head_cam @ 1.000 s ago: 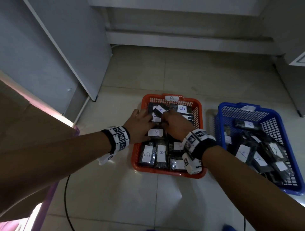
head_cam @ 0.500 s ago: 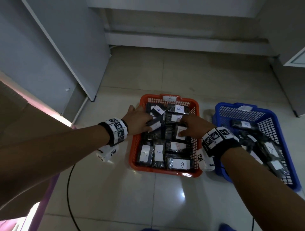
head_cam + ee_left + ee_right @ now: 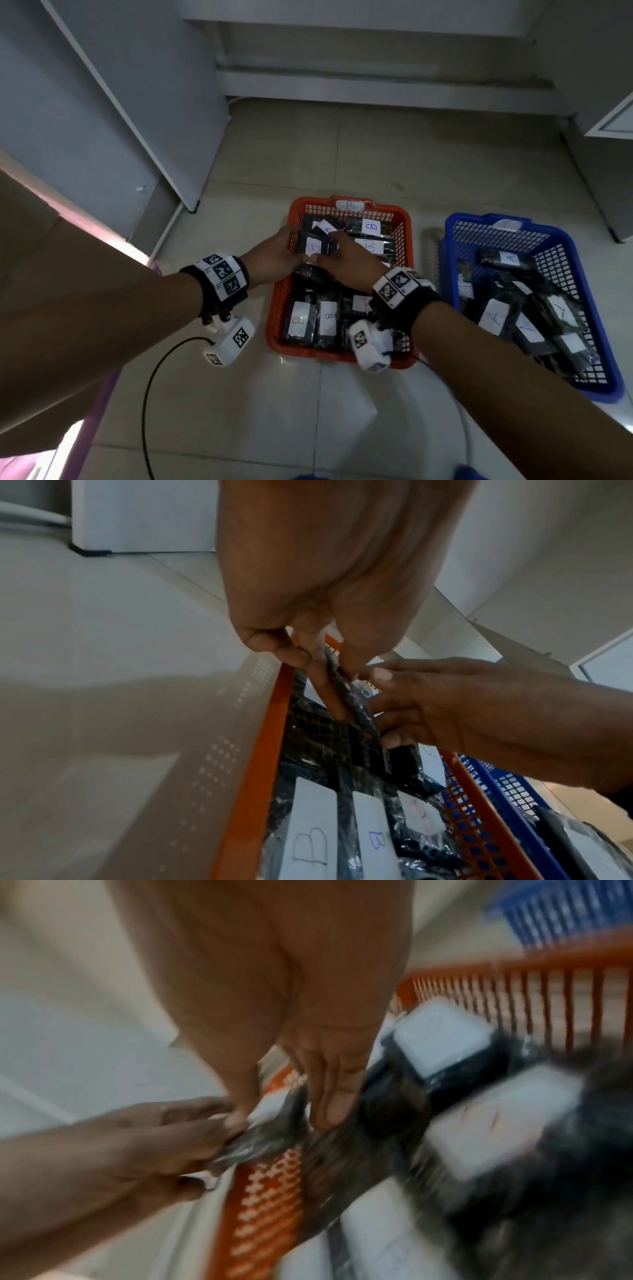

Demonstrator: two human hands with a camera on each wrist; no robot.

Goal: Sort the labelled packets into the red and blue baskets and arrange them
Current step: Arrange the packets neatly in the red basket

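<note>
1. While we're crouched over the tiled floor, our left hand (image 3: 274, 255) sits at the left wall of the red plastic mesh basket (image 3: 279, 301), thumb and fingers pinching the left edge of a black plastic-wrapped packet with a white "B" label (image 3: 313, 247).
2. Our right hand (image 3: 346, 263) meets it from the other side, fingers curled onto that same packet. So it's held between both hands, lifted a bit over the other B packets in the far-left part of the basket.
3. Further right, the blue plastic mesh basket (image 3: 582, 287) holds the "A" packets in a loose jumble; nobody's touching it.
4. What could go wrong, we reckon: the wrap looks slick, so a two-sided edge pinch could slip and drop the packet crooked on its neighbours, or snag the mesh wall.
5. Orientation: label faces up, long axis roughly left-right across the basket, near edge tipped slightly upward. The right wrist view is too blurry to confirm more.
</note>
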